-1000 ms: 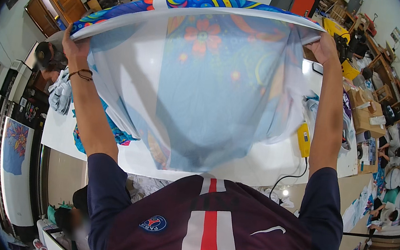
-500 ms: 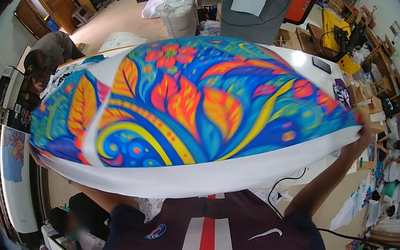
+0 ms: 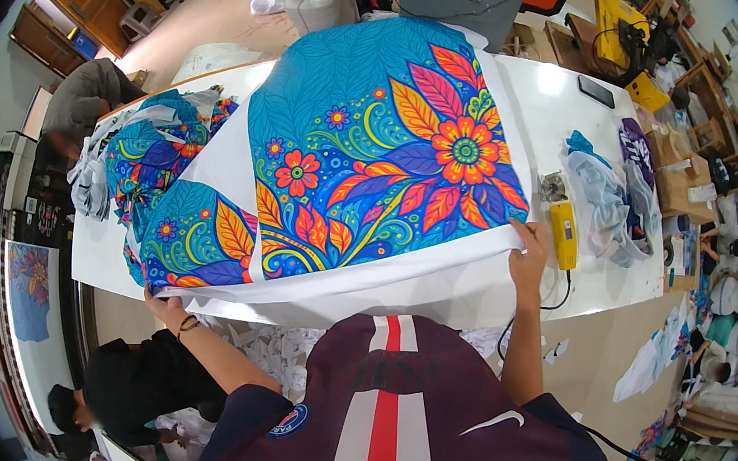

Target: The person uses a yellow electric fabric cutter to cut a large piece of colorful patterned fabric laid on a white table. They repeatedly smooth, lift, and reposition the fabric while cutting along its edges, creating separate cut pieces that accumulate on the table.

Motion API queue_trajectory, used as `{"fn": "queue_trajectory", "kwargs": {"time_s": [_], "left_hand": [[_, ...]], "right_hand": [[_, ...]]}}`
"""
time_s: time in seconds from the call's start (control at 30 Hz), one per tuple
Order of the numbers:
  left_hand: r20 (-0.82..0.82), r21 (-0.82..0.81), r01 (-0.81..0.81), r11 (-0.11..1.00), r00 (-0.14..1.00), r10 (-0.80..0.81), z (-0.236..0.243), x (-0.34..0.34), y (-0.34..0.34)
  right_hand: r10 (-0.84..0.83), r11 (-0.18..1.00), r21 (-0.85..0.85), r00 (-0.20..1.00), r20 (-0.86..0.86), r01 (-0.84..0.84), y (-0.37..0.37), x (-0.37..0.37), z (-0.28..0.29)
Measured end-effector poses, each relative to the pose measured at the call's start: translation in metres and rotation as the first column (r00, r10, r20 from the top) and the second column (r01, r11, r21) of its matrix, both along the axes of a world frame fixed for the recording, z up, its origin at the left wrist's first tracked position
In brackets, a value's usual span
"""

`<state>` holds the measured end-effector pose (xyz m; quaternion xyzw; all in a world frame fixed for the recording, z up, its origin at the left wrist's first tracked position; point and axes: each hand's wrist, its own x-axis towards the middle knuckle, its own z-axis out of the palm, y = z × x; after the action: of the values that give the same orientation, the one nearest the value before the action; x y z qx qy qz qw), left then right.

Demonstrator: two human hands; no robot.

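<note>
A printed fabric sheet (image 3: 339, 91), teal with orange and blue flowers and a white border, lies spread over the white table (image 3: 599, 284). My left hand (image 3: 162, 305) grips its near left corner at the table's front edge. At the near right corner, my right hand (image 3: 528, 249) pinches the white border. To the right of that hand lies a yellow corded power tool (image 3: 562, 234) with a metal head. A bunched heap of similar printed fabric (image 3: 161, 138) sits beyond my left hand, partly under the sheet's left side.
A phone (image 3: 596, 92) and crumpled light fabric pieces (image 3: 605, 198) lie on the table's right. A person in grey (image 3: 98, 95) bends at the left end; another in black (image 3: 147, 378) is low at near left. White scraps (image 3: 268, 356) litter the floor. A grey cabinet (image 3: 458, 8) stands behind.
The sheet, billowing in the air before, has come down onto the table. Both my hands have lowered and moved inward, still holding its near corners. The power tool and fabric heap have come into view.
</note>
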<state>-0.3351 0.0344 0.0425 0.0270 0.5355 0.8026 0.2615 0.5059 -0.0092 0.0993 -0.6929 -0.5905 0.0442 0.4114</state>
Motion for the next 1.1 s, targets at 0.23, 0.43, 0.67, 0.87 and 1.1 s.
{"fn": "queue_trajectory", "kwargs": {"time_s": [0.23, 0.43, 0.67, 0.87, 1.1], "left_hand": [[-0.021, -0.372, -0.366, 0.853, 0.922, 0.386, 0.104, 0.136, -0.010], [-0.829, -0.391, -0.108, 0.914, 0.472, -0.299, 0.153, 0.290, -0.003], [-0.491, -0.866, 0.049, 0.498, -0.278, -0.826, 0.135, 0.409, -0.039], [-0.303, -0.941, -0.056, 0.335, -0.303, -0.903, 0.141, 0.382, -0.045], [-0.193, -0.964, -0.117, 0.239, -0.312, -0.930, 0.155, 0.372, -0.040]], "right_hand": [[0.170, 0.971, -0.169, 0.985, -0.004, -0.168, -0.009, 0.043, 0.077], [-0.016, 0.980, -0.198, 1.000, -0.007, 0.014, -0.037, 0.037, 0.124], [-0.102, 0.953, -0.272, 0.988, 0.117, 0.131, -0.048, 0.040, 0.107], [-0.076, 0.917, -0.377, 0.985, 0.153, 0.129, -0.063, 0.056, 0.111], [-0.027, 0.853, -0.518, 0.995, 0.091, 0.071, -0.064, 0.081, 0.141]]}}
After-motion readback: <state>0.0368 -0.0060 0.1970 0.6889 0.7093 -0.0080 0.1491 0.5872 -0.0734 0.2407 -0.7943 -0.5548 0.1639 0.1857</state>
